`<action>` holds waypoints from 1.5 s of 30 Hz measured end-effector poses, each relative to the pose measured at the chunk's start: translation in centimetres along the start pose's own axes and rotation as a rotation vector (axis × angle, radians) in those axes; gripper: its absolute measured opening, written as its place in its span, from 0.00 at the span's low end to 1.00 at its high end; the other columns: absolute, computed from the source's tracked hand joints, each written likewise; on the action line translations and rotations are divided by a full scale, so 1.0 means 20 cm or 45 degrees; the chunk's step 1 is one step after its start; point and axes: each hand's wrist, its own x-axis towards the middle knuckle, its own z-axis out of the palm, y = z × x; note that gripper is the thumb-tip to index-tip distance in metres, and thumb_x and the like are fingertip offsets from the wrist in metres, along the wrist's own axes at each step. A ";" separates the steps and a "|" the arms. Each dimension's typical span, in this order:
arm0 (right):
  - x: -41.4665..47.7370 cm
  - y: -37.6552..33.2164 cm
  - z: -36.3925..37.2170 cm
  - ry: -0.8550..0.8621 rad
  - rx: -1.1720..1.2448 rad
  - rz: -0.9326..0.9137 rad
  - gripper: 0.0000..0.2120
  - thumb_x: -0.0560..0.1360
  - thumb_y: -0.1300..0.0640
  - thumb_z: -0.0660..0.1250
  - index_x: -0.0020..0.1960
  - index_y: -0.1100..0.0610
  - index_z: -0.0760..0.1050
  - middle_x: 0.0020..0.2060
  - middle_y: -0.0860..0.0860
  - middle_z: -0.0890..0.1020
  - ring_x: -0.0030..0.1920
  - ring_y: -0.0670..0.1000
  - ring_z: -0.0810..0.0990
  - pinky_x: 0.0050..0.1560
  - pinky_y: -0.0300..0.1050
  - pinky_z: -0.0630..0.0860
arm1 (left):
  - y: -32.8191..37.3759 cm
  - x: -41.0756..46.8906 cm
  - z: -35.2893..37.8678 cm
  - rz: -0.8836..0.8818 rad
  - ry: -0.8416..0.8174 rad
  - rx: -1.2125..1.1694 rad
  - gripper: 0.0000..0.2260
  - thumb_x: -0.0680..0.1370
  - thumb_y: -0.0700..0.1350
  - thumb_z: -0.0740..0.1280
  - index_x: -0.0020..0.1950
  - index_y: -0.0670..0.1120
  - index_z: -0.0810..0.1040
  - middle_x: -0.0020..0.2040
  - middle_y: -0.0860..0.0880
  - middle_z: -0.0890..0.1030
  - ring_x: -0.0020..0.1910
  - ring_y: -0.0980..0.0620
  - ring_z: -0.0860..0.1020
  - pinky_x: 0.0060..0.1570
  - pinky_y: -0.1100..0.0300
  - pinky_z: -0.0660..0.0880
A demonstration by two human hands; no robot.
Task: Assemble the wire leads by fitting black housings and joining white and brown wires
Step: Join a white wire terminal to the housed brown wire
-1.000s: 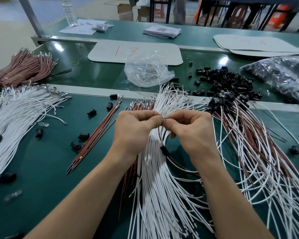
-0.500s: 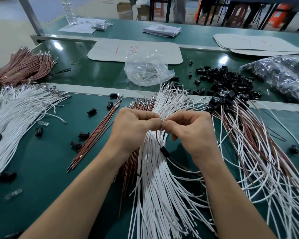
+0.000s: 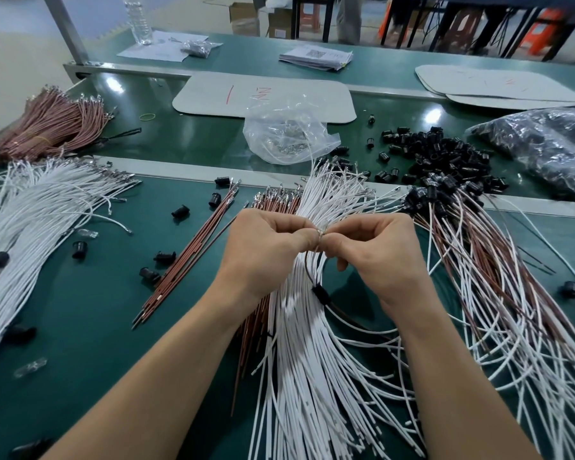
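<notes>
Hands, left hand (image 3: 263,250) and right hand (image 3: 379,254), pinch wire ends (image 3: 320,231) between them.

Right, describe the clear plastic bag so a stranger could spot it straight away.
Start at the white board lying flat on the far part of the green table. The clear plastic bag sits crumpled over the board's near edge, with small metal bits inside. The other bag, off to the right, is dark and much bigger.

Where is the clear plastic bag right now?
In the head view, the clear plastic bag lies center, beyond both hands, overlapping the near edge of the white board and left of the loose black housings.
</notes>
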 end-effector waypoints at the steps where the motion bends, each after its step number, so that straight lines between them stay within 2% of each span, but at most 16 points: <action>1: 0.00 0.00 0.00 0.000 -0.011 -0.001 0.03 0.64 0.58 0.79 0.37 0.53 0.87 0.30 0.55 0.85 0.27 0.55 0.79 0.30 0.46 0.77 | 0.00 0.00 0.00 0.006 0.005 0.016 0.06 0.69 0.44 0.76 0.37 0.57 0.88 0.34 0.54 0.86 0.37 0.58 0.85 0.47 0.59 0.81; 5: -0.01 0.00 -0.01 -0.013 -0.111 -0.035 0.04 0.64 0.55 0.80 0.38 0.49 0.87 0.31 0.53 0.86 0.29 0.56 0.83 0.32 0.48 0.80 | 0.01 -0.01 -0.01 0.027 0.028 0.135 0.06 0.69 0.48 0.75 0.39 0.61 0.87 0.34 0.58 0.86 0.38 0.60 0.85 0.47 0.56 0.83; 11: -0.01 0.00 -0.01 -0.011 -0.169 -0.056 0.05 0.64 0.53 0.81 0.39 0.49 0.87 0.31 0.51 0.86 0.29 0.55 0.84 0.33 0.49 0.82 | 0.01 0.00 -0.03 0.058 0.021 0.186 0.11 0.71 0.43 0.77 0.38 0.61 0.86 0.33 0.58 0.85 0.37 0.60 0.85 0.44 0.63 0.82; 16: -0.01 0.00 -0.01 -0.023 -0.165 -0.060 0.05 0.64 0.52 0.80 0.39 0.49 0.87 0.31 0.51 0.86 0.29 0.55 0.84 0.34 0.49 0.83 | 0.00 0.00 -0.04 0.055 -0.021 0.204 0.10 0.72 0.42 0.77 0.38 0.58 0.87 0.33 0.57 0.85 0.36 0.62 0.84 0.42 0.68 0.80; 24: 0.00 0.01 -0.02 -0.133 -0.108 -0.057 0.05 0.66 0.59 0.81 0.39 0.52 0.87 0.33 0.52 0.87 0.33 0.58 0.86 0.35 0.45 0.81 | 0.01 0.02 -0.08 0.006 -0.184 0.184 0.08 0.71 0.38 0.76 0.39 0.52 0.89 0.34 0.50 0.86 0.40 0.52 0.86 0.49 0.58 0.83; 26: 0.00 0.01 -0.03 -0.180 -0.066 -0.052 0.05 0.67 0.62 0.81 0.39 0.55 0.87 0.33 0.53 0.87 0.33 0.59 0.85 0.34 0.43 0.80 | 0.02 0.02 -0.08 -0.015 -0.224 0.171 0.06 0.70 0.40 0.77 0.38 0.52 0.89 0.35 0.50 0.87 0.40 0.54 0.86 0.52 0.57 0.81; 29: 0.00 0.01 -0.03 -0.247 -0.017 -0.049 0.05 0.67 0.65 0.80 0.40 0.58 0.87 0.33 0.55 0.87 0.33 0.59 0.85 0.34 0.41 0.79 | 0.03 0.02 -0.10 -0.033 -0.313 0.161 0.03 0.68 0.43 0.76 0.38 0.51 0.89 0.36 0.48 0.87 0.42 0.50 0.86 0.56 0.55 0.80; 31: 0.00 0.01 -0.03 -0.264 0.019 -0.058 0.06 0.66 0.67 0.80 0.40 0.59 0.86 0.33 0.55 0.87 0.33 0.54 0.86 0.36 0.40 0.80 | 0.03 0.02 -0.12 -0.034 -0.377 0.149 0.05 0.70 0.39 0.76 0.38 0.49 0.89 0.35 0.46 0.87 0.40 0.50 0.85 0.55 0.56 0.81; 36: -0.01 0.01 -0.04 -0.297 0.116 -0.056 0.09 0.63 0.67 0.81 0.42 0.61 0.86 0.38 0.60 0.87 0.38 0.63 0.88 0.44 0.53 0.85 | 0.04 0.02 -0.12 -0.102 -0.475 0.046 0.07 0.72 0.32 0.74 0.41 0.42 0.89 0.35 0.40 0.86 0.37 0.47 0.83 0.50 0.56 0.82; 39: 0.00 0.01 -0.05 -0.298 0.116 -0.073 0.09 0.63 0.69 0.81 0.42 0.62 0.86 0.38 0.60 0.87 0.38 0.61 0.88 0.43 0.49 0.84 | 0.03 0.02 -0.11 -0.128 -0.466 0.014 0.06 0.72 0.32 0.74 0.41 0.41 0.89 0.35 0.39 0.85 0.35 0.49 0.83 0.47 0.60 0.82; 45: 0.00 0.00 -0.06 -0.352 0.121 -0.101 0.09 0.66 0.71 0.78 0.45 0.63 0.86 0.38 0.60 0.87 0.39 0.60 0.87 0.43 0.47 0.84 | 0.03 0.03 -0.11 -0.197 -0.468 -0.031 0.03 0.73 0.33 0.75 0.42 0.39 0.88 0.35 0.40 0.85 0.35 0.52 0.81 0.41 0.66 0.78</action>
